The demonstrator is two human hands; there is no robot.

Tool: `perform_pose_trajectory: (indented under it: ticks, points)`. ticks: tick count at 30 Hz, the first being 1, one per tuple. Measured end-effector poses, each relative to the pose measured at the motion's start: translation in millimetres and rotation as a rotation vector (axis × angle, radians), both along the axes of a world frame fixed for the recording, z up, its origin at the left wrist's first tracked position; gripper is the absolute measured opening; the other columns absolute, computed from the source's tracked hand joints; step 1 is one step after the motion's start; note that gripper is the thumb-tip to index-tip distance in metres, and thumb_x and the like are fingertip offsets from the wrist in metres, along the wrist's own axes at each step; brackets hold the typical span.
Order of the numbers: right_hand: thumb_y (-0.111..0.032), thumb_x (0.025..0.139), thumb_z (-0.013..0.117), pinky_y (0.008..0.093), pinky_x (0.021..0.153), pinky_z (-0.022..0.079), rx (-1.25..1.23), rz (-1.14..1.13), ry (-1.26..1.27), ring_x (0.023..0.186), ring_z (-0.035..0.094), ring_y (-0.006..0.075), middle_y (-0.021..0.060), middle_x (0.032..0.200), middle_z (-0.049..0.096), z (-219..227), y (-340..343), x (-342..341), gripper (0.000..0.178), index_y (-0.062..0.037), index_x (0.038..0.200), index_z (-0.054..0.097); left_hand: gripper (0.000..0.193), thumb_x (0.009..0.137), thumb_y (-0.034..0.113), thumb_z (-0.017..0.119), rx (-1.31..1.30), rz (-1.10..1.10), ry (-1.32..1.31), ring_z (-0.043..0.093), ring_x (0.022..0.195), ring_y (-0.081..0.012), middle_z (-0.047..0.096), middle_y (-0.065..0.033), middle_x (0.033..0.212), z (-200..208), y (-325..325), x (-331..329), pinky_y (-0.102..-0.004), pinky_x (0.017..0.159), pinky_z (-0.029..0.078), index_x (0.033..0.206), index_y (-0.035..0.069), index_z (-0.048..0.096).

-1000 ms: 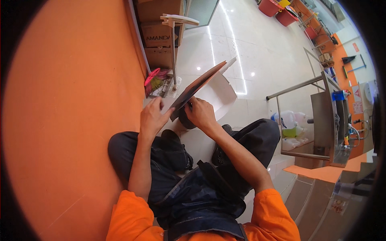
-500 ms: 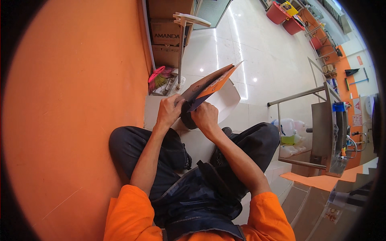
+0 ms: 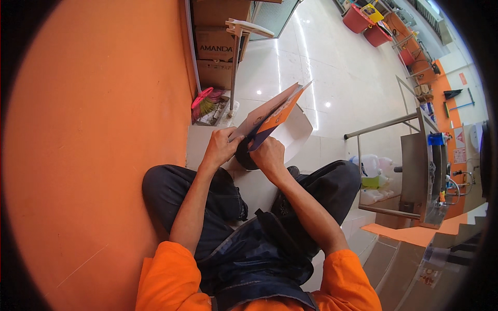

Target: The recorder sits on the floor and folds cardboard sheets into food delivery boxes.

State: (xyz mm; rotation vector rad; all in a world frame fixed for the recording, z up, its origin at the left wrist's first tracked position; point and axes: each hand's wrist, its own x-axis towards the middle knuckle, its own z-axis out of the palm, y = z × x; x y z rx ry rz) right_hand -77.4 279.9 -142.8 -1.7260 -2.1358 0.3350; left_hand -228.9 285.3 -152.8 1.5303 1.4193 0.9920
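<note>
Out in front of my crossed legs, both hands hold a folded printed cardboard piece (image 3: 280,115). One panel is orange and dark blue, the other a dull brownish pink, and they stand upright, tilted to the right. My left hand (image 3: 220,148) is closed on the lower near end of the brownish panel. At the blue lower corner, my right hand (image 3: 269,155) has its fingers curled in around the cardboard; its fingertips are hidden. Between and below the hands shows a rounded black object (image 3: 245,157), mostly covered. Behind the cardboard a white tub-like object (image 3: 298,129) rests on the floor.
An orange wall (image 3: 93,135) runs close on my left. Ahead stand a squeegee (image 3: 234,72), a pink broom (image 3: 203,98) and stacked cardboard boxes (image 3: 213,44). To the right, a metal-framed sink stand (image 3: 384,124) has plastic jugs (image 3: 371,165) under it. Red tubs (image 3: 358,18) sit far off.
The cardboard has turned slightly in my hands, so its brownish panel faces me more and looks lighter. Both hands have shifted a little and keep their hold.
</note>
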Motion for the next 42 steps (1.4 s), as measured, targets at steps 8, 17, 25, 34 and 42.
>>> perform_pose_trajectory:
  ticks: [8, 17, 25, 34, 42]
  points:
    - [-0.016, 0.074, 0.051, 0.0441, 0.056, 0.048, -0.098, 0.118, -0.073, 0.061, 0.059, 0.0365, 0.0195, 0.067, 0.059, -11.8, 6.8, 13.8, 0.017, -0.0013, 0.068, 0.058, 0.018, 0.075, 0.012, 0.062, 0.005, -0.065, 0.086, 0.057, 0.058, -0.0295, 0.057, -0.0217, 0.067, 6.6, -0.7, 2.2, -0.0357, 0.058, 0.044, 0.084, -0.003, 0.061]
    - [-0.024, 0.076, 0.058, 0.0425, 0.062, 0.048, -0.197, 0.167, -0.08, 0.068, 0.061, 0.0338, 0.0162, 0.072, 0.063, 4.5, 8.9, 23.8, 0.022, -0.0039, 0.083, 0.062, 0.02, 0.075, 0.013, 0.061, 0.05, -0.029, 0.118, 0.061, 0.065, -0.0299, 0.059, -0.0221, 0.072, -12.1, -0.7, -5.7, -0.0346, 0.059, 0.044, 0.088, -0.003, 0.06]
    - [-0.019, 0.075, 0.061, 0.0422, 0.066, 0.048, 0.042, -0.073, -0.16, 0.078, 0.06, 0.0324, 0.015, 0.081, 0.062, 32.5, 94.8, 88.2, 0.017, -0.005, 0.084, 0.06, 0.021, 0.076, 0.013, 0.061, 0.079, -0.072, 0.084, 0.06, 0.062, -0.0248, 0.059, -0.0211, 0.071, -3.6, -4.3, -3.5, -0.0328, 0.059, 0.044, 0.087, -0.004, 0.06]
    - [-0.006, 0.075, 0.05, 0.0424, 0.06, 0.048, 0.011, -0.041, -0.142, 0.069, 0.061, 0.0341, 0.0177, 0.071, 0.061, 1.7, 107.1, 97.0, 0.01, -0.0035, 0.078, 0.06, 0.021, 0.077, 0.011, 0.061, 0.008, -0.045, 0.06, 0.058, 0.065, -0.0121, 0.063, -0.014, 0.07, 3.0, -3.6, -0.9, -0.0289, 0.06, 0.045, 0.091, -0.004, 0.061]
    - [-0.022, 0.076, 0.059, 0.0377, 0.065, 0.048, 0.23, 0.029, -0.148, 0.08, 0.058, 0.0293, 0.0147, 0.081, 0.057, -16.3, 100.8, 103.3, 0.022, -0.0012, 0.083, 0.06, 0.022, 0.078, 0.011, 0.061, -0.095, -0.037, 0.12, 0.06, 0.07, -0.0125, 0.065, -0.0122, 0.076, 11.4, -5.8, 2.9, -0.0278, 0.063, 0.047, 0.094, -0.004, 0.061]
